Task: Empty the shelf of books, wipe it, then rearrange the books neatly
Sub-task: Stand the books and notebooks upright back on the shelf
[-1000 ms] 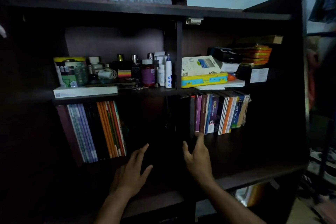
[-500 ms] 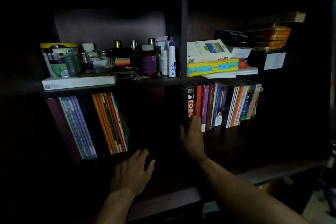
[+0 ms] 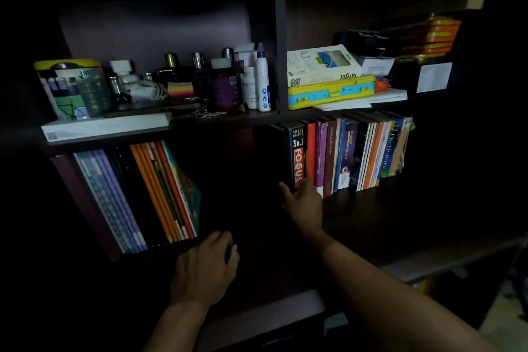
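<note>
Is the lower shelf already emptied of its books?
No, leaning books stand at the left of the lower shelf and upright books at the right.

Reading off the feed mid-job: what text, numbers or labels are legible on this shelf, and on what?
"2013-14", "No.1", "FOCUS": spine of the black book at the right hand.
"Dictionary": spine of the blue-green book.
"target", upside down: edge of the white box.
"BUSINESS ORGANISER", faint and uncertain: maroon spine.
Bottle labels, QR stickers and the other spines: too small or dark.
</note>
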Motion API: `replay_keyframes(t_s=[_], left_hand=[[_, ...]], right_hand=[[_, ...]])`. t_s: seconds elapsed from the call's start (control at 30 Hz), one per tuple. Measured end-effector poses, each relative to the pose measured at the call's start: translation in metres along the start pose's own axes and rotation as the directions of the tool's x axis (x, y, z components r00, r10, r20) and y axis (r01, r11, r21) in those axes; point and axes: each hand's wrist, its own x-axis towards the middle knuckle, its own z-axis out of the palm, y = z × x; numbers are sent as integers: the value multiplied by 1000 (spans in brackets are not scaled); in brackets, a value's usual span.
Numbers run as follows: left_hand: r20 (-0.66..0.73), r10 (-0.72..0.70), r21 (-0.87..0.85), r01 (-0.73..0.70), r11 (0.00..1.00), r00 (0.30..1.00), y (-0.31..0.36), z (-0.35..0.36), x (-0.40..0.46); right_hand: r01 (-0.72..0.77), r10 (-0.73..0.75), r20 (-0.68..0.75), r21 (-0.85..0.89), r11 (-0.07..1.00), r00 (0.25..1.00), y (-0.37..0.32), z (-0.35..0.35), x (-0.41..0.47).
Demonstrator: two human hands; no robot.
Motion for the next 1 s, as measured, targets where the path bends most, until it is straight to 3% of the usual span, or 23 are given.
replay_keyframes(t_s=[0.13,0.23,0.43,0.6,0.83,1.0], left_hand=[[5,-5,-19,5,1000,1000,2,-4,-2],[19,3,-20,-3,1000,1000,4,-7,-1],[15,7,-22,-7,1000,1000,2,-6,0],[9,4,5,-4,1000,1000,2,-5,-1],[30,-12,23,11,1000,999,1,-4,1],[206,-69,98,50,994,976,14,-23,8]], right_hand=[[-20,20,34,20,1000,999,-2,0,1],[-7,9,32,-61,998,999,-10,-1,-2],[157,-133,105,-269,950,986,-14,3,-8],[211,-180,136,-262,942,974,-14,4,-9],[111,-75,161,-226,968,984,-18,0,1],[71,-23,179,-266,961,984,-28,-52,-42]])
